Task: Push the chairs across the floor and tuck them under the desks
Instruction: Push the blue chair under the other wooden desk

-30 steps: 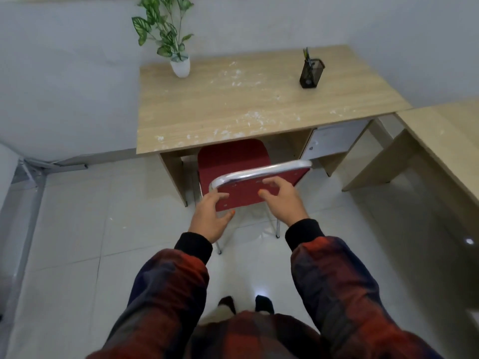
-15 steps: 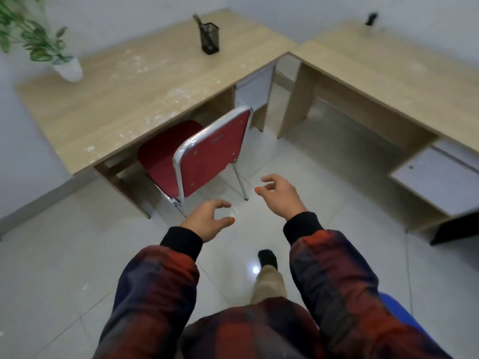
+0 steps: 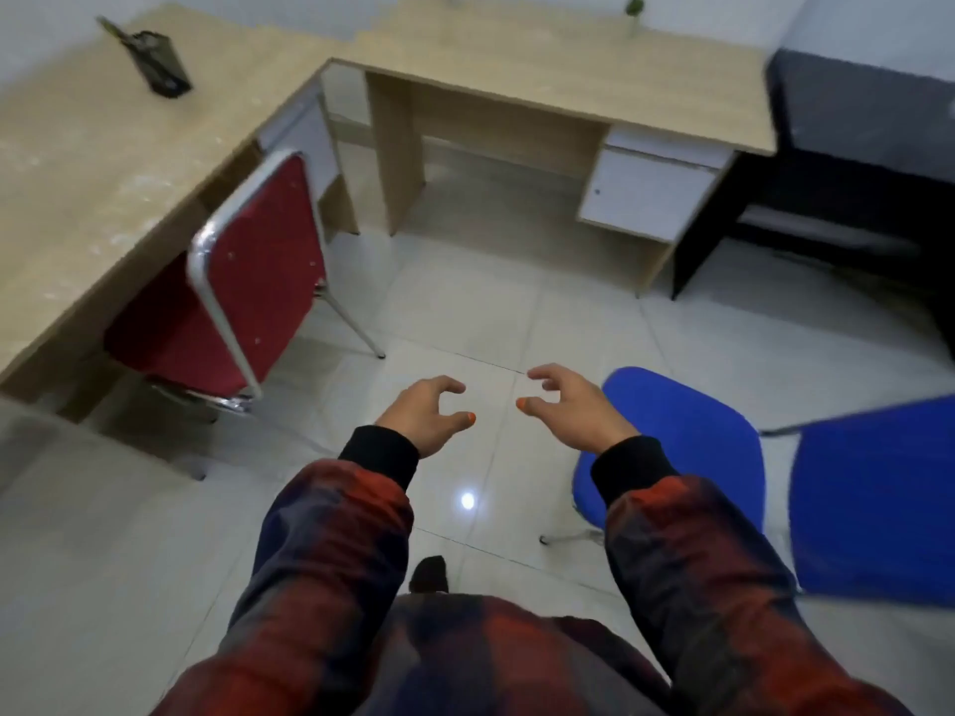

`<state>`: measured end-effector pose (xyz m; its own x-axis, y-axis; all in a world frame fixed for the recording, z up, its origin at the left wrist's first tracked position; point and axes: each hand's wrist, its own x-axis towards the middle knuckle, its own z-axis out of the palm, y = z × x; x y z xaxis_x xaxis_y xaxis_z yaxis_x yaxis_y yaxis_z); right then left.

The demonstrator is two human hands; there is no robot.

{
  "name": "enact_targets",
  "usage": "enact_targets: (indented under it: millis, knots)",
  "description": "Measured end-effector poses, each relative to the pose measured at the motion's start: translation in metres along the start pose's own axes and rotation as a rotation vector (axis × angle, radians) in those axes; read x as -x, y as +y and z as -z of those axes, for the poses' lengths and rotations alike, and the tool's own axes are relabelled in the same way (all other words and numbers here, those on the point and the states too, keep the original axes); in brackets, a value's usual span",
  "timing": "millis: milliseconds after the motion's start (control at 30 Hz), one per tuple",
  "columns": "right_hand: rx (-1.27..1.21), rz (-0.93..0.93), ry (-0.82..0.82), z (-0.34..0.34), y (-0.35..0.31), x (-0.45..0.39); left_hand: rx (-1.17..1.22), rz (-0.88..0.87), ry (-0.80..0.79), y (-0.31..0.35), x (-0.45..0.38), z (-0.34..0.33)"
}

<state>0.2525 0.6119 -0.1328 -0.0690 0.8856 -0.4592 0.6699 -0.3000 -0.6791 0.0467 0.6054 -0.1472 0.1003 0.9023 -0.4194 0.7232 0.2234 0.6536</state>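
Observation:
A red chair (image 3: 258, 261) with a chrome frame stands at the left, its seat tucked under the left wooden desk (image 3: 93, 162). At the right stands a blue chair (image 3: 723, 447) out on the tiled floor, its backrest at the frame's right edge. A second wooden desk (image 3: 542, 74) runs along the far wall with open space beneath it. My left hand (image 3: 426, 413) and my right hand (image 3: 571, 408) hover over the floor between the two chairs, fingers loosely curled, holding nothing. My right forearm crosses in front of the blue seat.
A black pen holder (image 3: 160, 62) sits on the left desk. White drawer units (image 3: 646, 193) hang under the far desk's right end. A black desk (image 3: 852, 162) stands at the far right. A small plant (image 3: 633, 10) sits at the back.
Both hands have let go of the red chair's backrest and drawn back. The view has swung right, bringing the far desk and the blue chair into sight.

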Motion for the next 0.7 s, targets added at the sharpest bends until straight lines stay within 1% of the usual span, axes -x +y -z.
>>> enact_targets:
  millis: [100,167,233,300,400,500,600,700]
  knots:
    - [-0.023,0.012,0.177,0.017,0.038,0.045,-0.038,-0.093,-0.065,0.04,0.022,-0.047]
    - [0.019,0.0,0.257,0.023,0.077,0.085,-0.021,-0.181,-0.035,0.067,0.041,-0.083]
    - [0.086,-0.074,0.271,0.027,0.123,0.129,-0.046,-0.233,0.034,0.093,0.063,-0.119]
    - [0.117,-0.19,0.265,0.032,0.173,0.182,-0.134,-0.266,0.093,0.119,0.089,-0.16]
    - [0.105,-0.263,0.312,0.039,0.219,0.231,-0.19,-0.318,0.167,0.144,0.119,-0.204]
    - [0.036,-0.286,0.384,0.056,0.251,0.271,-0.227,-0.345,0.113,0.157,0.15,-0.259]
    - [-0.038,-0.223,0.458,0.079,0.267,0.289,-0.305,-0.319,0.026,0.157,0.164,-0.299]
    - [-0.098,-0.176,0.495,0.103,0.278,0.299,-0.357,-0.294,-0.02,0.167,0.166,-0.323]
